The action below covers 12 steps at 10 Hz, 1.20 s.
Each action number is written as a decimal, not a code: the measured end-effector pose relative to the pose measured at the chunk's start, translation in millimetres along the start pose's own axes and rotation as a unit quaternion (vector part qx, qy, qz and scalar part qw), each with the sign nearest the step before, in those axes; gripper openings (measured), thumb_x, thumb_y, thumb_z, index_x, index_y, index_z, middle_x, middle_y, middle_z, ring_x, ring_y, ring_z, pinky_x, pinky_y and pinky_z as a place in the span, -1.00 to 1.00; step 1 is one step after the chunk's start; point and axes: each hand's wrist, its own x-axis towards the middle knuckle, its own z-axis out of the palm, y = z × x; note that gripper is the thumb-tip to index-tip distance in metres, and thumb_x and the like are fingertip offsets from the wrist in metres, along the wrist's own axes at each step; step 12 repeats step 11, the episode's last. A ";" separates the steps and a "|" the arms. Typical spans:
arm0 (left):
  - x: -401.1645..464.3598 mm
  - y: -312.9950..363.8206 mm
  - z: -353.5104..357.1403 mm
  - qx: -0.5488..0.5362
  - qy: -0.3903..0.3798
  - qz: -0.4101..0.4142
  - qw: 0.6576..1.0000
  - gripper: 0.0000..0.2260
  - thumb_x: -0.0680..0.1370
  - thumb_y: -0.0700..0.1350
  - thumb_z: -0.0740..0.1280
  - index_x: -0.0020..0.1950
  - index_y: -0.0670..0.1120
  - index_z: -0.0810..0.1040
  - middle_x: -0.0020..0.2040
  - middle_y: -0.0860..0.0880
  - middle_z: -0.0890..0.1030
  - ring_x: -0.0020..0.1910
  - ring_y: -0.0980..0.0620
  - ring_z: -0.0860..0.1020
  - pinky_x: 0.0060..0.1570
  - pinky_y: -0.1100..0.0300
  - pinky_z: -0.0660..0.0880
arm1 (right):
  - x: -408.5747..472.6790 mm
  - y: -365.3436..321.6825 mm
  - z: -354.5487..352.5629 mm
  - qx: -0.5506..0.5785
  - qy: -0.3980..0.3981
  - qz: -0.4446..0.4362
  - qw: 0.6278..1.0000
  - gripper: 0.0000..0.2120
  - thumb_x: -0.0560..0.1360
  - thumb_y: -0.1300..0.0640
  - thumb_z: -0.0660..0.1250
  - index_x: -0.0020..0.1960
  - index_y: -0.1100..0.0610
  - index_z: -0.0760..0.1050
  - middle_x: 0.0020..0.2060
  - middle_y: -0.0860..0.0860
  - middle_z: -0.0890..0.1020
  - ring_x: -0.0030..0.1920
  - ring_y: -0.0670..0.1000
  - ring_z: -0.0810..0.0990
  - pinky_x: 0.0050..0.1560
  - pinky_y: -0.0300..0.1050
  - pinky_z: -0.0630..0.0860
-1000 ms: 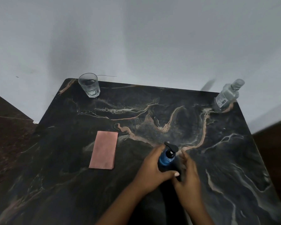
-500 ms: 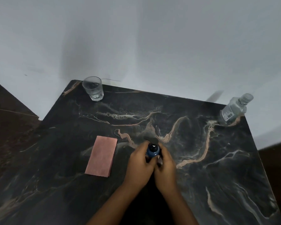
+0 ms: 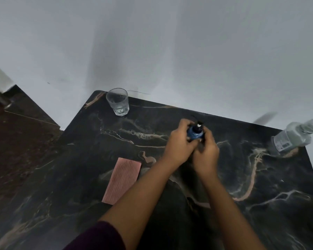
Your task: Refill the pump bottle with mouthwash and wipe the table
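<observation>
A white label is showing on the clear mouthwash bottle [image 3: 294,137], but its print is too small and blurred to read. The blue pump bottle [image 3: 195,132] is carrying no lettering I can make out. It is sitting between both hands above the dark marble table [image 3: 260,177], right of the glass [image 3: 118,101] and well left of the mouthwash bottle at the far right corner. The left hand [image 3: 181,147] is curling its fingers round the bottle's left side; the right hand [image 3: 205,150] is wrapping round the right side, thumb near the black pump. The pink cloth [image 3: 122,179] is lying flat below the glass, just left of the left forearm.
</observation>
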 end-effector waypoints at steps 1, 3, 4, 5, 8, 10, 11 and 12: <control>19.1 14.5 43.8 -0.026 -0.043 0.017 0.999 -0.64 0.44 -0.23 0.48 0.18 -0.13 0.46 0.05 -0.12 0.65 0.01 -0.05 0.64 -0.03 0.17 0.53 | 18.0 22.1 -35.5 -0.046 0.064 0.014 0.997 -0.50 0.40 0.45 0.27 0.29 0.14 0.48 0.07 0.11 0.66 0.01 0.04 0.61 -0.01 -0.28 0.43; 42.6 36.5 136.5 -0.057 -0.086 0.027 0.994 -0.62 0.39 -0.25 0.53 0.18 -0.20 0.55 0.08 -0.22 0.61 0.08 -0.17 0.59 0.11 -0.02 0.53 | 47.3 75.5 -104.1 -0.131 0.134 0.066 0.980 -0.53 0.42 0.41 0.30 0.29 0.14 0.48 0.02 0.19 0.67 -0.04 0.17 0.62 -0.07 -0.16 0.42; 50.8 43.9 168.7 -0.062 -0.102 0.027 0.992 -0.67 0.41 -0.30 0.48 0.16 -0.22 0.57 0.06 -0.23 0.64 0.07 -0.19 0.60 0.08 0.01 0.53 | 57.7 98.5 -123.2 -0.141 0.157 0.096 0.973 -0.60 0.46 0.34 0.28 0.27 0.12 0.48 0.00 0.22 0.66 -0.02 0.23 0.62 -0.05 -0.02 0.48; 60.2 49.2 191.7 -0.027 -0.132 0.041 0.990 -0.76 0.43 -0.28 0.46 0.09 -0.21 0.60 0.01 -0.23 0.65 0.02 -0.22 0.60 -0.03 0.03 0.51 | 63.0 117.3 -133.9 -0.144 0.176 0.111 0.968 -0.68 0.48 0.31 0.29 0.22 0.15 0.48 -0.03 0.25 0.65 -0.03 0.25 0.61 -0.11 -0.10 0.38; 76.9 40.2 205.5 -0.003 -0.144 0.056 0.988 -0.58 0.45 -0.32 0.41 0.31 -0.15 0.54 0.19 -0.21 0.62 0.19 -0.21 0.57 0.17 -0.02 0.50 | 81.9 139.8 -133.7 -0.102 0.180 0.107 0.972 -0.68 0.49 0.24 0.26 0.24 0.15 0.48 0.01 0.17 0.64 -0.05 0.10 0.57 -0.08 -0.12 0.42; 72.6 42.5 201.6 0.029 -0.180 0.060 0.981 -0.29 0.50 -0.34 0.33 0.59 -0.03 0.15 0.50 -0.18 0.34 0.47 -0.16 0.33 0.38 -0.07 0.36 | 78.2 128.1 -127.2 -0.020 0.204 0.172 0.964 -0.60 0.52 -0.11 0.23 0.30 0.00 0.47 0.18 0.00 0.61 0.13 0.01 0.58 0.16 0.02 0.48; 51.8 35.2 195.9 0.047 -0.146 0.074 0.985 -0.12 0.52 -0.22 0.38 0.61 0.01 -0.19 0.63 -0.06 -0.08 0.60 -0.04 -0.10 0.55 -0.16 -0.01 | 58.5 121.7 -122.2 0.094 0.244 0.222 0.939 -0.49 0.50 -0.25 0.30 0.40 -0.14 0.41 0.32 -0.08 0.54 0.29 -0.15 0.47 0.36 -0.21 0.31; 51.8 35.2 195.9 0.047 -0.146 0.074 0.985 -0.12 0.52 -0.22 0.38 0.61 0.01 -0.19 0.63 -0.06 -0.08 0.60 -0.04 -0.10 0.55 -0.16 -0.01 | 58.5 121.7 -122.2 0.094 0.244 0.222 0.939 -0.49 0.50 -0.25 0.30 0.40 -0.14 0.41 0.32 -0.08 0.54 0.29 -0.15 0.47 0.36 -0.21 0.31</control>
